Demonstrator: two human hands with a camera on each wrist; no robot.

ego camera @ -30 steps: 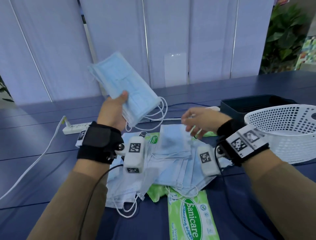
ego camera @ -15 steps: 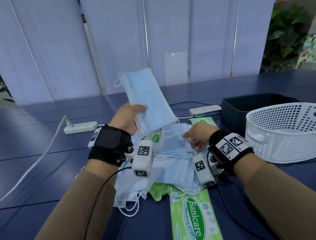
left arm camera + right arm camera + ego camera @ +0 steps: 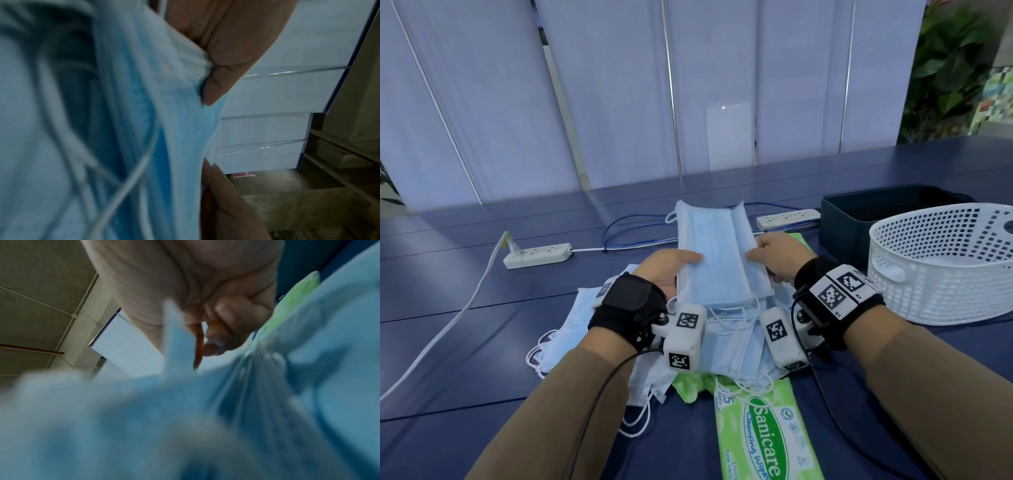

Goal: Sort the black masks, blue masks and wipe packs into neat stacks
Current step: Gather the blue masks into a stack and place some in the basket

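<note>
My left hand [image 3: 671, 267] grips a stack of blue masks [image 3: 714, 260] from its left edge, thumb on top, just above the table's pile. In the left wrist view the thumb [image 3: 222, 81] presses on the blue masks [image 3: 144, 129]. My right hand [image 3: 770, 255] pinches one blue mask [image 3: 744, 240] and holds it against the stack's right side. More loose blue masks [image 3: 726, 349] lie underneath, white ear loops trailing. A green Sanicare wipe pack [image 3: 763, 442] lies in front, another green pack [image 3: 799, 240] behind my right hand. I see no black masks.
A white perforated basket [image 3: 941, 260] sits at the right, a dark bin [image 3: 859, 219] behind it. Two white power strips [image 3: 537, 255] [image 3: 787, 217] and cables lie at the back of the blue table [image 3: 465, 342].
My left hand has lowered the blue mask stack from raised and tilted to near the pile. My right hand lifted one mask from the pile and brought it to the stack.
</note>
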